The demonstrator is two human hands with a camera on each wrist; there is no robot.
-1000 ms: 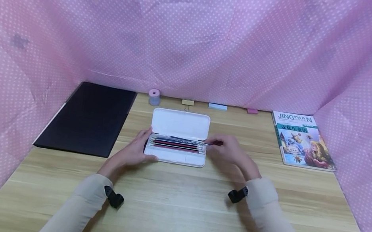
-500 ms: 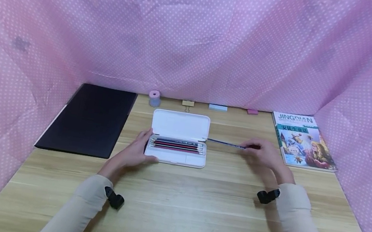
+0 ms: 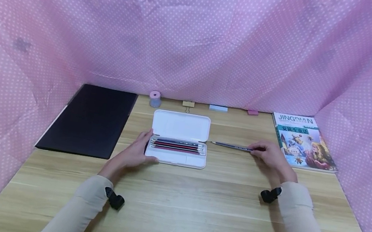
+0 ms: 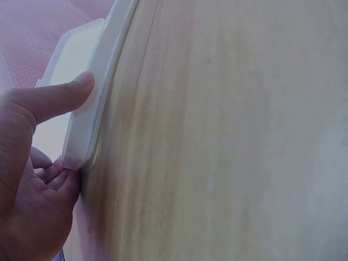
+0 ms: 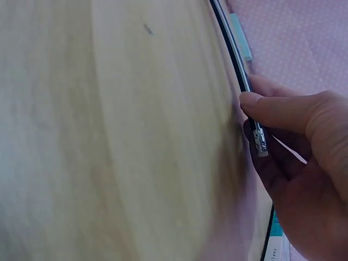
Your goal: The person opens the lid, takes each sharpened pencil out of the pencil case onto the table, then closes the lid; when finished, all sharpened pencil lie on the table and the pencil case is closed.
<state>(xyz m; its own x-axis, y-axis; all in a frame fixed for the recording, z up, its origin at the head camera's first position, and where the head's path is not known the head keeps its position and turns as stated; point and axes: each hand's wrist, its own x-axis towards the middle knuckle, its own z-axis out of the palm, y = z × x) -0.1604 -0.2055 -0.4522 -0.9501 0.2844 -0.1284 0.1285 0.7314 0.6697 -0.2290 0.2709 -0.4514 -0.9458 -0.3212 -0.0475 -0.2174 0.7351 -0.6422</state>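
An opened white pencil case (image 3: 165,156) lies on the table with its lid (image 3: 181,125) tipped back. Several dark and red pencils (image 3: 177,147) lie side by side in its long compartment. At the case's left end my left hand (image 3: 134,151) grips it, thumb (image 4: 81,87) along the front edge and fingers bent at the end. To the right of the case, my right hand (image 3: 270,157) pinches a dark pencil (image 3: 232,146) near its eraser end. The pencil's sharpened tip points left toward the case. In the right wrist view the metal ferrule (image 5: 260,138) shows below the thumb.
A black folder (image 3: 89,119) lies at left, a magazine (image 3: 302,143) at right. Along the back stand a pink-and-grey round item (image 3: 154,99), a gold binder clip (image 3: 188,104), a light blue block (image 3: 218,108) and a pink block (image 3: 253,113). Pink dotted cloth (image 3: 197,37) surrounds the table.
My right hand has carried the pencil out of the case to the right, then slightly lower. My left hand has stayed on the case.
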